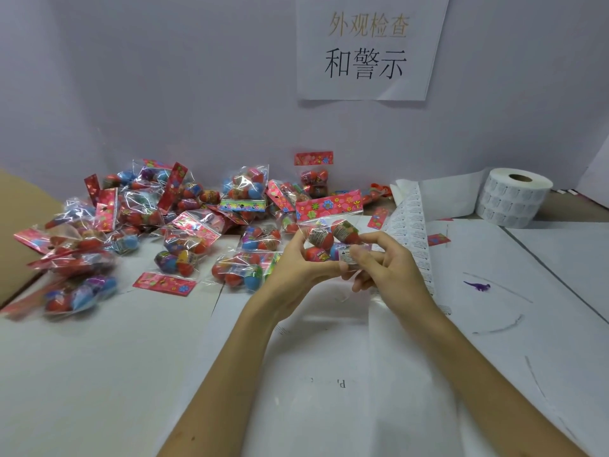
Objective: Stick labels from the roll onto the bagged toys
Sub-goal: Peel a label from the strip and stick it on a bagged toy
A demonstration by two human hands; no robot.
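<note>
Above the table's middle I hold up a clear bag of red toy eggs (329,237) with a pink flowered header. My left hand (296,268) grips the bag from its left side. My right hand (382,262) holds its right side, thumb pressing a small white label (346,254) on the bag's front. The label roll (514,199) stands at the back right. Its strip of labels (413,232) trails down toward my right hand.
A heap of bagged toys (158,222) covers the left and back of the white table (99,357). One bag leans on the back wall (314,176). A small purple toy dinosaur (478,285) lies at the right. A brown cardboard box (19,222) sits far left.
</note>
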